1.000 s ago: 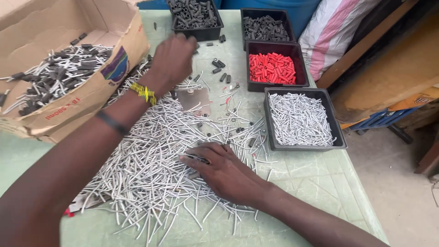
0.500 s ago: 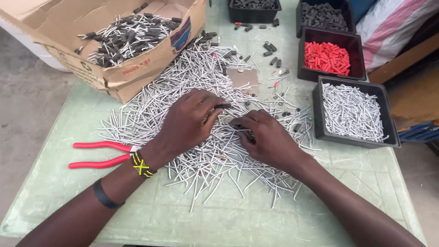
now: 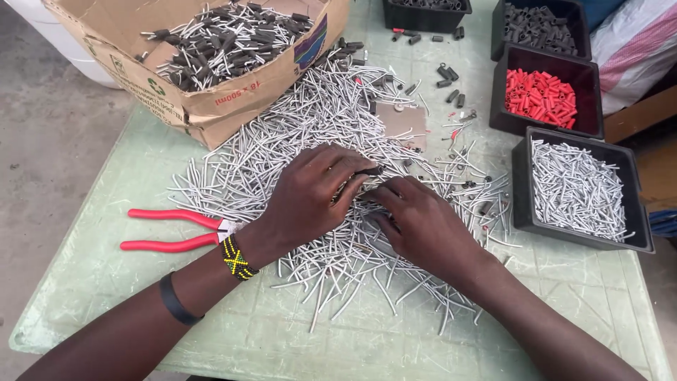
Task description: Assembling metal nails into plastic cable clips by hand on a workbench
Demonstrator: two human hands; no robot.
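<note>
A wide pile of short grey wire pieces (image 3: 310, 116) covers the middle of the pale green table (image 3: 106, 282). Both my hands rest on it, fingertips meeting. My left hand (image 3: 310, 201), with a beaded bracelet and a black band at the wrist, pinches a small black sleeve (image 3: 371, 171) between thumb and fingers. My right hand (image 3: 423, 226) lies just right of it, fingers curled on a grey wire piece that points at the sleeve.
Red-handled pliers (image 3: 169, 229) lie left of my left wrist. A cardboard box (image 3: 211, 106) of sleeved wires sits at the back left. Black trays on the right hold grey wire pieces (image 3: 575, 187), red sleeves (image 3: 543, 95) and black sleeves (image 3: 539, 25).
My left hand came back from the cardboard box to the middle of the pile. Both hands drew together, and their fingertips now meet at a black sleeve.
</note>
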